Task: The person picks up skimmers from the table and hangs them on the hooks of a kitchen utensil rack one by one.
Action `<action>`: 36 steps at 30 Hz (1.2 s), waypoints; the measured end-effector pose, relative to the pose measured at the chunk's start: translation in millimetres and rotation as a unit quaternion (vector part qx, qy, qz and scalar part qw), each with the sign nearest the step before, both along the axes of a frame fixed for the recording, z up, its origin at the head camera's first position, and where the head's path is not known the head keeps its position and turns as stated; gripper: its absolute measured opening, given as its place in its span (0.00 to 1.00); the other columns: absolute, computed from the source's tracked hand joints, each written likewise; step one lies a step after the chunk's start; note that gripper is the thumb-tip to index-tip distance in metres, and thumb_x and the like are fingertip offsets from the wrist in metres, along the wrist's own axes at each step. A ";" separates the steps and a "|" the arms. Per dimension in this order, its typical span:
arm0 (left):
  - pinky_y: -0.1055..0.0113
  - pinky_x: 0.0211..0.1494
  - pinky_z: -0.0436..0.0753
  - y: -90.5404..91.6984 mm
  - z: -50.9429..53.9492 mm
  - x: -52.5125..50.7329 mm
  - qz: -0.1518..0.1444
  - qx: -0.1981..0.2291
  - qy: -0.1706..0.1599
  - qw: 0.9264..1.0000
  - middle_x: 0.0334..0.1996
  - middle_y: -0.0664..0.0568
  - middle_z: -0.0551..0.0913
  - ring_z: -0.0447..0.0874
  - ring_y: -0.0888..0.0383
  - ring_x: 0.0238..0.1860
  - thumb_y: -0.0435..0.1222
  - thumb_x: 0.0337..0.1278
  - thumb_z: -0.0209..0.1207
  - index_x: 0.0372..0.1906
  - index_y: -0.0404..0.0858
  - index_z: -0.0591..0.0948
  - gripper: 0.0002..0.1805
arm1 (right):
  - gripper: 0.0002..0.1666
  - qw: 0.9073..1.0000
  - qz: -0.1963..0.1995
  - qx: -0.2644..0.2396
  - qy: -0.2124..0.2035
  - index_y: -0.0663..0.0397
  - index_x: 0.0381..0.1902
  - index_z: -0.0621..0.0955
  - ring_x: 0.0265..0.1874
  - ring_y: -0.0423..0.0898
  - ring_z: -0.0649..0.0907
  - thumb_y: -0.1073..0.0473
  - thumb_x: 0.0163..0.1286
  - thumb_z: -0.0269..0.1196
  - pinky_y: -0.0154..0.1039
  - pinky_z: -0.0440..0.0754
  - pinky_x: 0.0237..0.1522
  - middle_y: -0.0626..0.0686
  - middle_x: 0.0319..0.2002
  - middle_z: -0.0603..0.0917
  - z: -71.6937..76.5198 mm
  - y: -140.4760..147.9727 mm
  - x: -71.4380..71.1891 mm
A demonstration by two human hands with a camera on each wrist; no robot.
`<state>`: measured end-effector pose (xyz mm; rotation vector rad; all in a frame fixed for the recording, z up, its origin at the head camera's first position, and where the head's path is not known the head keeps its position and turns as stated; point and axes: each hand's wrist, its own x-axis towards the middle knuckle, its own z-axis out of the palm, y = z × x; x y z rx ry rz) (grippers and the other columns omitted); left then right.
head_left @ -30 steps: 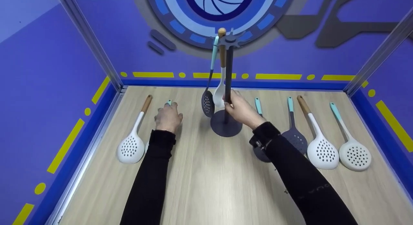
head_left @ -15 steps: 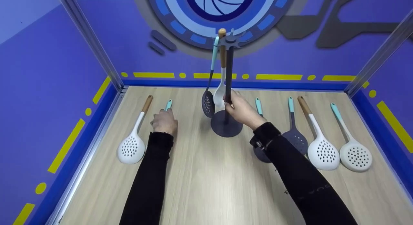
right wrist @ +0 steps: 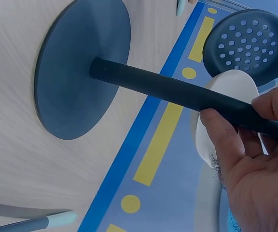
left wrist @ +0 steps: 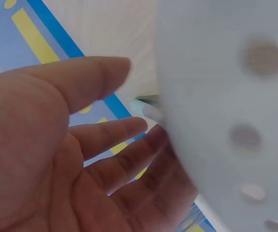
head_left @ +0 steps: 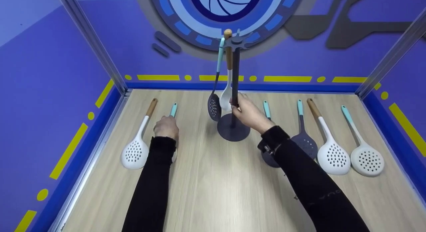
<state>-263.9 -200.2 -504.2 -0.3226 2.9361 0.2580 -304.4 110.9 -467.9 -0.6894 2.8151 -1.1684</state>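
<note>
My left hand (head_left: 166,127) lies over the shaft of a skimmer with a turquoise handle (head_left: 173,109). In the left wrist view its pale perforated head (left wrist: 206,96) fills the right side; the thumb and fingers (left wrist: 124,159) stand apart, not closed round the shaft. My right hand (head_left: 248,114) grips the post of a dark utensil stand (head_left: 235,79), whose round base (right wrist: 81,72) rests on the table. From the stand hang a dark skimmer (head_left: 214,107) with a turquoise handle and a white wooden-handled utensil (head_left: 226,97), its bowl partly hidden.
A white wooden-handled skimmer (head_left: 135,153) lies left of my left hand. On the right lie a dark turquoise-handled utensil (head_left: 270,158) partly under my sleeve, a dark skimmer (head_left: 304,143), a white skimmer (head_left: 333,158) and a cream skimmer (head_left: 367,160). Panels enclose the table (head_left: 213,192).
My left hand has drawn back toward me and slightly left along the skimmer, uncovering more of its turquoise handle. My right hand and the stand stay put.
</note>
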 end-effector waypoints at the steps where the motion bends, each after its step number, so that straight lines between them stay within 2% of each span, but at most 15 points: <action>1: 0.53 0.37 0.90 -0.6 0.0 -1.0 -0.001 -0.002 -0.005 1.000 0.43 0.35 0.85 0.89 0.47 0.38 0.30 0.73 0.53 0.50 0.26 0.82 0.12 | 0.10 1.000 0.000 -0.001 -0.001 0.56 0.56 0.75 0.55 0.52 0.80 0.64 0.80 0.55 0.48 0.85 0.53 0.56 0.53 0.76 0.1 0.2 0.0; 6: 0.54 0.37 0.90 -4.1 1.1 -4.1 -0.007 0.003 -0.015 1.000 0.39 0.35 0.88 0.89 0.49 0.36 0.26 0.71 0.54 0.48 0.26 0.83 0.10 | 0.10 1.000 0.003 -0.005 -0.001 0.56 0.56 0.75 0.56 0.52 0.80 0.63 0.80 0.55 0.48 0.85 0.54 0.57 0.54 0.76 -1.2 1.5 -0.9; 12: 0.54 0.36 0.90 -4.9 3.3 -4.3 -0.013 0.012 -0.005 1.000 0.39 0.34 0.87 0.89 0.47 0.36 0.25 0.70 0.53 0.47 0.24 0.83 0.11 | 0.10 1.000 -0.002 -0.017 -0.006 0.55 0.55 0.74 0.58 0.54 0.81 0.64 0.80 0.55 0.47 0.85 0.55 0.58 0.57 0.76 -1.4 1.4 -1.1; 21: 0.48 0.42 0.90 -1.5 8.4 -1.9 -0.034 0.009 0.058 0.998 0.43 0.34 0.85 0.90 0.41 0.41 0.25 0.70 0.56 0.52 0.26 0.82 0.11 | 0.11 0.999 -0.008 -0.044 -0.024 0.56 0.56 0.76 0.59 0.55 0.82 0.64 0.80 0.56 0.47 0.86 0.57 0.58 0.57 0.78 -2.5 1.4 -1.7; 30: 0.44 0.41 0.90 0.9 16.7 -1.7 -0.063 0.021 0.117 0.991 0.44 0.33 0.83 0.89 0.37 0.43 0.22 0.68 0.55 0.56 0.26 0.79 0.14 | 0.13 0.998 -0.015 -0.053 -0.037 0.55 0.58 0.76 0.61 0.55 0.82 0.62 0.80 0.57 0.51 0.84 0.61 0.57 0.59 0.77 -5.3 1.5 -2.5; 36: 0.43 0.37 0.90 4.6 21.0 -3.6 -0.068 0.027 0.157 0.985 0.43 0.33 0.83 0.89 0.36 0.41 0.23 0.69 0.54 0.57 0.27 0.79 0.14 | 0.12 0.997 -0.013 -0.064 -0.039 0.55 0.58 0.76 0.61 0.55 0.82 0.62 0.80 0.57 0.52 0.84 0.61 0.57 0.60 0.77 -5.5 2.2 -2.0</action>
